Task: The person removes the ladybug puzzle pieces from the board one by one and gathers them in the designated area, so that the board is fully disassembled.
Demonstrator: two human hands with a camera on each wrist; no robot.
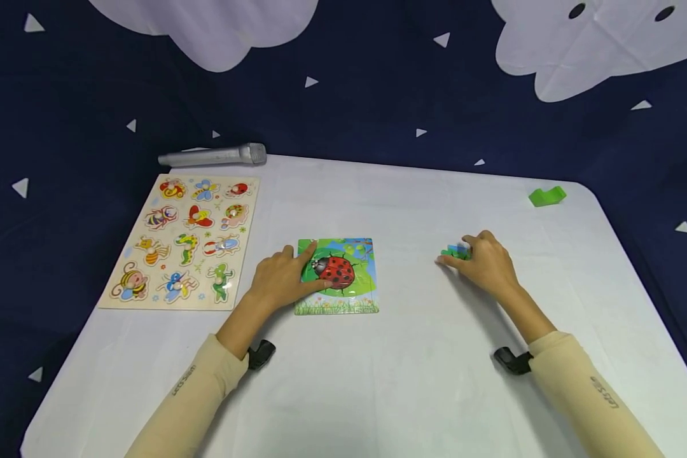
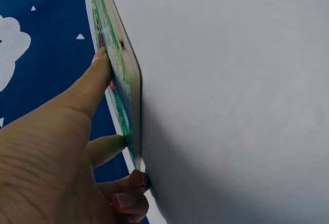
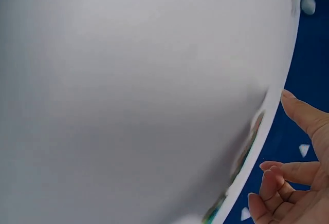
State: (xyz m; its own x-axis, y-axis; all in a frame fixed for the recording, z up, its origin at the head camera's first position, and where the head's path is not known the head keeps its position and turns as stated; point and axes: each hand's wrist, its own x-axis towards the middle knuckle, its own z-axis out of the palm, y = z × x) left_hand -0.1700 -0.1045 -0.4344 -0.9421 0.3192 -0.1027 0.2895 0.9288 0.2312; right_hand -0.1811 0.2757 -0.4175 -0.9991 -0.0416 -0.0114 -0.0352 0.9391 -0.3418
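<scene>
A square ladybug puzzle (image 1: 346,306) lies on the white table. My left hand (image 1: 279,280) rests at its left side, thumb and index finger stretched over the picture. In the left wrist view, thumb and index finger touch the puzzle's face (image 2: 123,70), while the other fingers bend near its edge. Farther right, my right hand (image 1: 488,264) reaches down around small blue-green puzzle pieces (image 1: 457,252), thumb and index finger on either side. The right wrist view shows the thumb and fingers (image 3: 300,170) spread apart, with the coloured pieces (image 3: 248,149) lying flat beyond them.
An insect peg board (image 1: 194,304) lies at the left, with a silver microphone (image 1: 217,156) behind it at the table's far edge. A green block (image 1: 547,196) sits near the far right corner. Dark blue patterned cloth (image 1: 355,108) surrounds the white table (image 1: 378,388).
</scene>
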